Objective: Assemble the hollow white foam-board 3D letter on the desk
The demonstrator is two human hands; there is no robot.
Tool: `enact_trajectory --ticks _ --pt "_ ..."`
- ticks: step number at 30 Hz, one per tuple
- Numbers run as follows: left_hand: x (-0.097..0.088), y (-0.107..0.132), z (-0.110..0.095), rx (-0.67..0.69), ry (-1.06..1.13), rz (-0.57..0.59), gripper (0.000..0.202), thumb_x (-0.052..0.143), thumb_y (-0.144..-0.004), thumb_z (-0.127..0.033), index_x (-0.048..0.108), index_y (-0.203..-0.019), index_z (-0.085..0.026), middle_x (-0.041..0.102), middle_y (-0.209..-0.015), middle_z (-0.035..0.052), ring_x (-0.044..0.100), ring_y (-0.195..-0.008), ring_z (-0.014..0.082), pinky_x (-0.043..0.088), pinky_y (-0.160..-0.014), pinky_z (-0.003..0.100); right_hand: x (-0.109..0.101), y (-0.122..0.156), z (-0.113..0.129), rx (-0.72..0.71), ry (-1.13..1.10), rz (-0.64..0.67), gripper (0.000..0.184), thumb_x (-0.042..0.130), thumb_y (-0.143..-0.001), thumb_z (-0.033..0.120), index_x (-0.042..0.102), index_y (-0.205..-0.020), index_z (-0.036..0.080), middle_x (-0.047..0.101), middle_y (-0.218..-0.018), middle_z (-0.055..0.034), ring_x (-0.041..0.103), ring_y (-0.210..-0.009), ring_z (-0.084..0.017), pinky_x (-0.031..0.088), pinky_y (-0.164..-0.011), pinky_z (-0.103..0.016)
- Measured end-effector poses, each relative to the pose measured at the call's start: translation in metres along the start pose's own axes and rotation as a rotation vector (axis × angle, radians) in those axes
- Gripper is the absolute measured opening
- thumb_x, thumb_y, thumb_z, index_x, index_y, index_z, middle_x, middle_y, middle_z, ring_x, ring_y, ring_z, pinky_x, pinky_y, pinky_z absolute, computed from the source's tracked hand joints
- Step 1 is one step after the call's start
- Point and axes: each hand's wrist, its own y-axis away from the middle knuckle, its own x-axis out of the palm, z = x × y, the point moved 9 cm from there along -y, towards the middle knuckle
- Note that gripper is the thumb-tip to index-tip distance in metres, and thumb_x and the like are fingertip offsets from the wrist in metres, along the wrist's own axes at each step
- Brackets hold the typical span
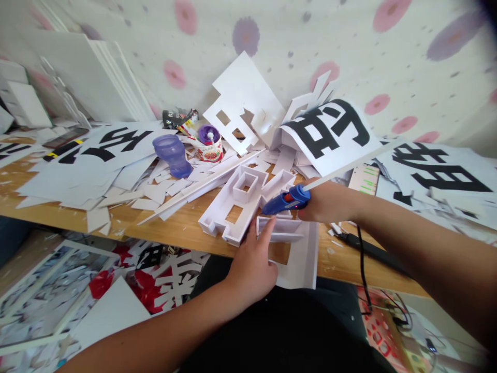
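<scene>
In the middle of the wooden table lies a white foam-board letter (305, 259) with upright side walls and square cut-outs, jutting over the front edge. My right hand (326, 201) is wrapped round a blue hot glue gun (287, 201), its nozzle pointing left and down at the letter's walls. A long white glue stick (341, 168) sticks out of the gun's back end. Against the near walls of the letter rests my left hand (252, 264), with two fingers stretched out and spread. Its other fingers are partly hidden.
Paper sheets with black characters (330, 127) lie right and left. Behind are a cut-out white board (244, 93), a purple cup (173, 153) and a paper bowl (209, 150). White scraps (155, 191) litter the table (186, 230). A black cable (363, 269) hangs at right.
</scene>
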Motion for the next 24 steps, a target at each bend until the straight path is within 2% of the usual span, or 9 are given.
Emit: enact_trajectory --ticks 4,8,14,21,24 --pt "0.0 0.0001 -0.0002 0.006 0.005 0.005 0.101 0.054 -0.068 -0.001 0.019 -0.156 -0.036 0.002 -0.168 0.0061 0.025 -0.149 0.0343 0.034 -0.117 0.047 0.0056 -0.0028 0.0008 -0.03 0.005 0.011 0.021 0.061 -0.069 0.01 0.07 -0.087 0.015 0.07 -0.087 -0.0065 0.059 -0.078 -0.019 0.044 -0.072 -0.026" --pt "0.0009 0.0003 0.0001 0.006 -0.012 0.018 0.1 0.054 -0.068 -0.002 0.019 -0.156 -0.035 0.007 -0.167 0.0076 0.028 -0.148 0.0354 0.036 -0.115 0.049 0.0059 -0.0032 -0.0015 -0.013 0.007 0.024 0.023 0.059 -0.07 0.011 0.071 -0.088 0.017 0.07 -0.086 -0.005 0.059 -0.075 -0.018 0.043 -0.069 -0.026" --pt "0.0006 0.0002 -0.0004 -0.001 -0.015 0.018 0.099 0.054 -0.069 -0.002 0.02 -0.156 -0.034 0.006 -0.167 0.0077 0.029 -0.147 0.036 0.037 -0.114 0.049 0.0056 -0.0017 -0.0026 0.014 0.01 0.039 0.025 0.059 -0.07 0.011 0.071 -0.091 0.017 0.07 -0.086 -0.0044 0.059 -0.076 -0.018 0.043 -0.069 -0.026" --pt "0.0019 0.0003 0.0005 -0.006 -0.02 0.017 0.099 0.054 -0.068 -0.001 0.021 -0.156 -0.032 0.002 -0.167 0.0099 0.027 -0.148 0.0375 0.037 -0.114 0.05 0.0047 0.0021 -0.0024 0.035 0.014 0.034 0.021 0.06 -0.07 0.012 0.069 -0.088 0.015 0.07 -0.09 -0.0075 0.059 -0.079 -0.019 0.044 -0.07 -0.026" --pt "0.0025 -0.0004 0.0024 -0.011 -0.031 0.013 0.097 0.054 -0.069 -0.001 0.023 -0.156 -0.031 0.005 -0.167 0.012 0.027 -0.148 0.0377 0.035 -0.115 0.051 0.0031 0.0046 0.0001 0.03 0.013 0.032 0.017 0.059 -0.069 0.011 0.068 -0.083 0.015 0.069 -0.083 -0.0065 0.058 -0.073 -0.018 0.043 -0.067 -0.025"
